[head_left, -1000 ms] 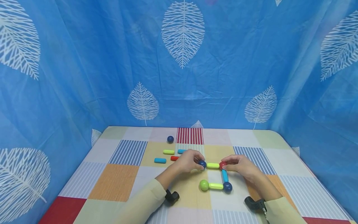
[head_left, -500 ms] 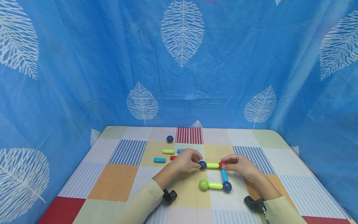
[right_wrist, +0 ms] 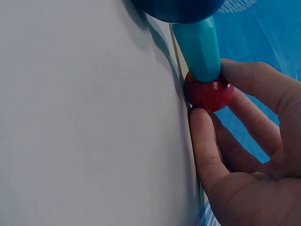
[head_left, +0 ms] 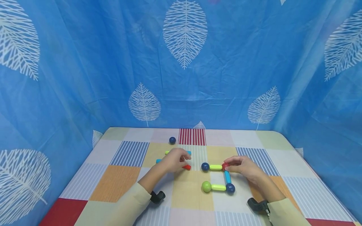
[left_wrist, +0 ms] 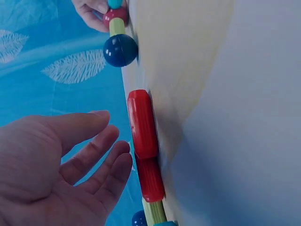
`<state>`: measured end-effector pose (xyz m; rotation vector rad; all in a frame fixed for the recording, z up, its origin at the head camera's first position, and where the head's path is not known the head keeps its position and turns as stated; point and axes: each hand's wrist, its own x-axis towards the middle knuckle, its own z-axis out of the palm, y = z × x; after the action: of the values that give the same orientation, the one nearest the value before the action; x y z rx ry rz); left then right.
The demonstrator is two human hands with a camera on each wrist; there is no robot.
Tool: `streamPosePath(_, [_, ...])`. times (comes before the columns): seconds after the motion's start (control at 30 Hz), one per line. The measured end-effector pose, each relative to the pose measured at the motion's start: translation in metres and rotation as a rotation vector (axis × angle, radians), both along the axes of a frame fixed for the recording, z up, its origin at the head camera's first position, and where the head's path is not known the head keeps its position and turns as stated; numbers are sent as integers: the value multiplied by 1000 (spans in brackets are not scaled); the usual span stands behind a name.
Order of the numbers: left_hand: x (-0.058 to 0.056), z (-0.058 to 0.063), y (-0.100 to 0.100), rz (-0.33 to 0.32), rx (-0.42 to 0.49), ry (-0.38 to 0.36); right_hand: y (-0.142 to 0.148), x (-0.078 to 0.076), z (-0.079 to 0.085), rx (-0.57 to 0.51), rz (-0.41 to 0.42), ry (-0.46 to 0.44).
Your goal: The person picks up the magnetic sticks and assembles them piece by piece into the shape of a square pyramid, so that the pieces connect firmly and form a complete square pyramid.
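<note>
My right hand [head_left: 245,168] pinches a red ball [right_wrist: 209,96] between thumb and fingertips. From that ball a yellow-green rod [head_left: 216,167] runs left to a dark blue ball [head_left: 205,166], and a light blue rod [right_wrist: 200,49] runs nearer to another dark blue ball [head_left: 230,188]. A second yellow-green rod [head_left: 218,187] joins this one to a green ball [head_left: 206,186]. Over the loose rods, my left hand [head_left: 173,160] holds nothing, its fingers loosely bent. Beside its fingertips in the left wrist view lie two red rods [left_wrist: 142,125], one behind the other.
Behind the left hand show a loose yellow-green rod [head_left: 167,152] and a light blue rod [head_left: 188,153], with another light blue rod [head_left: 158,161] partly hidden at its left. A loose dark blue ball [head_left: 172,140] sits farther back. Blue curtain [head_left: 226,62] surrounds the checked table [head_left: 116,183].
My left hand has let go of the dark blue ball at the end of the yellow-green rod and moved left over the loose rods. My right hand stays on the red ball.
</note>
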<state>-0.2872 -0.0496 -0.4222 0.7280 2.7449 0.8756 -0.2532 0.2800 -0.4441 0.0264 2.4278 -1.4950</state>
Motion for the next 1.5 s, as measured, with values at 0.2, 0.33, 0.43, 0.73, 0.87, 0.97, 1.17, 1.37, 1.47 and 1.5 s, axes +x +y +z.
streamPosePath(0.2, [4, -1, -5, -71, -61, 41, 1, 1, 1, -9, 3, 2])
streamPosePath(0.33, [5, -1, -6, -107, -99, 56, 1, 1, 0, -12, 16, 7])
streamPosePath(0.43, [6, -2, -4, -107, -122, 51, 1, 1, 0, -21, 31, 13])
streamPosePath(0.73, [10, -3, 1, -129, -177, 36, 1, 0, 0, -5, -2, 5])
streamPosePath(0.87, [11, -2, 2, -150, -188, 46, 0, 1, 0, -5, -10, 10])
streamPosePath(0.97, [12, -3, 3, -149, -187, 37, 0, 1, 0, -7, -11, 11])
streamPosePath(1.17, [14, -4, 3, -132, -181, 18, 0, -1, 1, -4, -10, 3])
streamPosePath(1.37, [17, -4, 3, -116, -146, -17, 0, -2, 0, -8, -34, -11])
streamPosePath(1.47, [20, -4, 4, -93, -98, -64, 1, -2, -1, -11, -34, -8])
streamPosePath(1.5, [20, -5, 4, -86, -79, -80, 1, -2, -1, -13, -35, -7])
